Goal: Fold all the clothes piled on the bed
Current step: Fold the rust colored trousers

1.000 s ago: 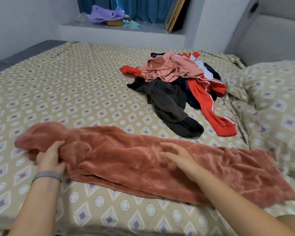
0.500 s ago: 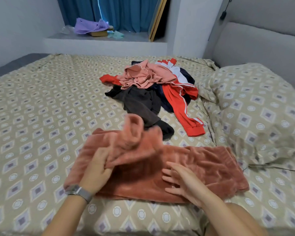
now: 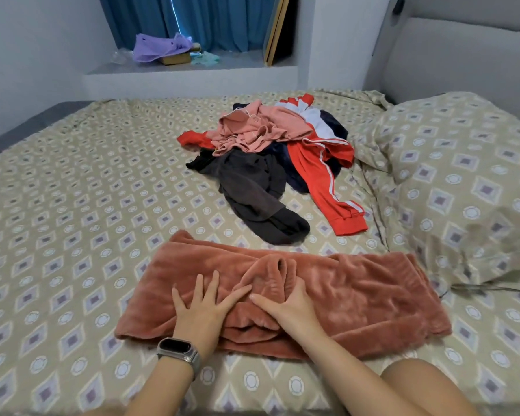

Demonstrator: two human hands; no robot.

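Bed (image 3: 72,187) covered in beige diamond-print sheet, far left part bare of clothes. Nearest the body, rust-pink fleece garment (image 3: 282,298) laid crosswise on the sheet, doubled over on itself, bunched ridge at mid-length. Left hand (image 3: 203,307), smartwatch (image 3: 179,352) on wrist, pressed flat on the left half of the fleece, fingers spread and straight, gripping nothing. Right hand (image 3: 288,304) just beside it, palm down on the bunched ridge, thumb stretched toward the left fingers, other fingers bent over the ridge; pressing or pinching, cannot tell. Judged step: smoothing the first fold of the fleece, folding not finished. Next move, as a judgement: flatten the ridge, then bring one end across for a compact packet; thick pile likely to spring back, so firm pressure needed. Beyond, near mid-bed and apart from the fleece, unfolded pile: dark brown garment (image 3: 252,190), pink shirt (image 3: 252,130) on top, red track jacket (image 3: 321,172) with white stripes. Far right, pillow (image 3: 463,175) in matching print.
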